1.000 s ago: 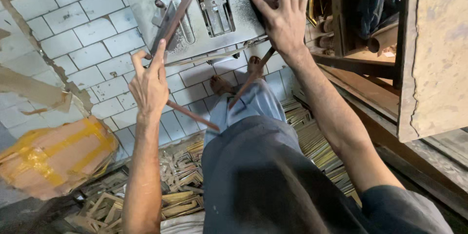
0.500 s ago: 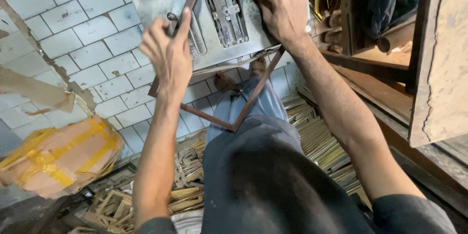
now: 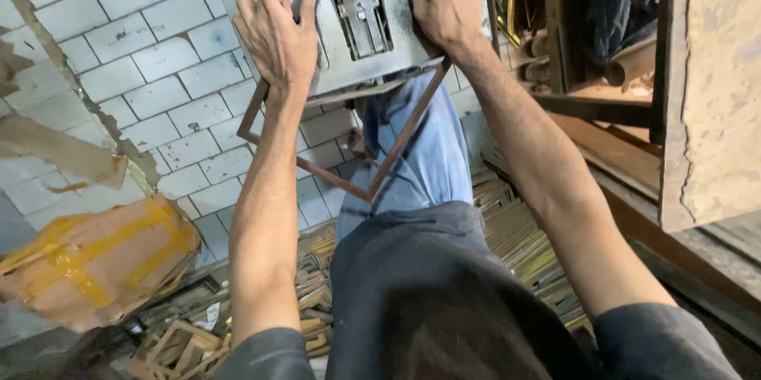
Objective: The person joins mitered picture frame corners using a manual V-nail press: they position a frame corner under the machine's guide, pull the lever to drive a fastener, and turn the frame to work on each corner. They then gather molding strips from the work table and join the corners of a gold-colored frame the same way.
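A rusty square metal frame (image 3: 396, 150) is lifted in front of me, its lower corner hanging over my blue trouser leg (image 3: 432, 158). Behind its upper part sits a grey metal machine plate (image 3: 361, 23) with slotted rails. My left hand (image 3: 277, 35) grips the frame's left bar against the plate's left edge. My right hand (image 3: 444, 0) presses on the frame's upper right part and the plate, fingers spread and curled over it.
White tiled floor (image 3: 151, 79) lies to the left, with a brown parcel wrapped in yellow tape (image 3: 87, 261) at lower left. Stacks of thin wooden and metal strips (image 3: 523, 245) cover the floor near my legs. A wooden bench with clutter (image 3: 697, 95) stands on the right.
My left hand has risen from below the frame and closed on its left bar. The frame and both hands have moved up towards the machine plate. The view has tilted closer.
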